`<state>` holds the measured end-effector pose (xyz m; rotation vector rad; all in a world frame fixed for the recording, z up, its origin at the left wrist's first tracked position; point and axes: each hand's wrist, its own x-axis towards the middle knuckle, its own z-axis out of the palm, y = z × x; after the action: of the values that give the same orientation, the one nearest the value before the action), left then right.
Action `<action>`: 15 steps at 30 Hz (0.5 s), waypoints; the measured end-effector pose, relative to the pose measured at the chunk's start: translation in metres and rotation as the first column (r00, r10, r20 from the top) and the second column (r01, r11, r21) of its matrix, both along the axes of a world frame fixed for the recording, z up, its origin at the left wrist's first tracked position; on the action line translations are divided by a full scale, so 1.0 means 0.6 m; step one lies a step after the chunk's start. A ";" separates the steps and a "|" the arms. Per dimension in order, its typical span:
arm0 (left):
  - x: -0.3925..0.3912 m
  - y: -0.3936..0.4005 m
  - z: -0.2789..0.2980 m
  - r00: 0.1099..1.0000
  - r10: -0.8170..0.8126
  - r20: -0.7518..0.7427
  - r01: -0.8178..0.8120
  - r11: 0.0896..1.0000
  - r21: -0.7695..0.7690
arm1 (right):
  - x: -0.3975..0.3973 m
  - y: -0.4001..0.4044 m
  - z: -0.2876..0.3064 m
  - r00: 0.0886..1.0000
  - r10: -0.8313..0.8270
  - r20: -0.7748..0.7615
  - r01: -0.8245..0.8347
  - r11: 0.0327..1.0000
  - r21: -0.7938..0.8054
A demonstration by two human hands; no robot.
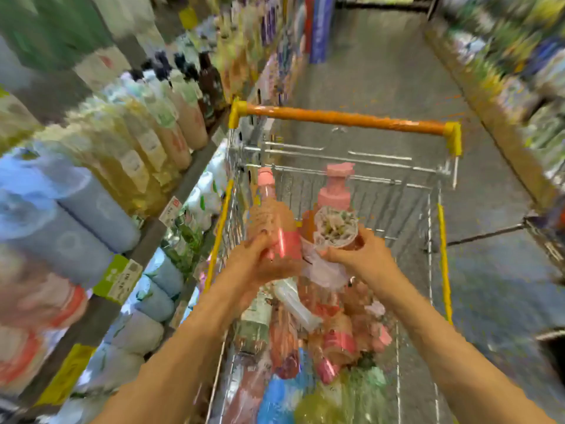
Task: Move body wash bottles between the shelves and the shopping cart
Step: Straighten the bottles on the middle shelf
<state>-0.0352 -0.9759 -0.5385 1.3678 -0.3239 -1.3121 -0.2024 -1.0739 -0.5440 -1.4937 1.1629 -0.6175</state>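
Bottles (305,347) crowd cart (345,119) beside stocked shelves (171,197).

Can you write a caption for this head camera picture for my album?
Each hand, left and right, holds a pink-capped bottle over the shopping cart.

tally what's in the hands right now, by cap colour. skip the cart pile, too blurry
Pink-capped bottle in left hand: 1
Pink-capped bottle in right hand: 1
Other cap colours: 0
Total: 2
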 end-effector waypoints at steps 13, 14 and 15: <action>-0.048 0.352 0.320 0.905 0.308 0.293 -0.182 0.904 -0.386 | 0.018 0.241 0.334 0.870 0.400 0.287 -0.345 0.911 -0.223; -0.061 0.386 0.336 0.895 0.337 0.292 -0.206 0.894 -0.399 | 0.017 0.272 0.347 0.857 0.420 0.298 -0.357 0.902 -0.242; -0.076 0.422 0.351 0.885 0.379 0.270 -0.244 0.873 -0.423 | 0.015 0.304 0.358 0.840 0.439 0.318 -0.368 0.893 -0.258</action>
<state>-0.0808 -0.7227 -0.3276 1.2481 -0.5380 -0.6848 -0.1932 -0.8915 -0.3290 -1.6338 0.4818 -0.6873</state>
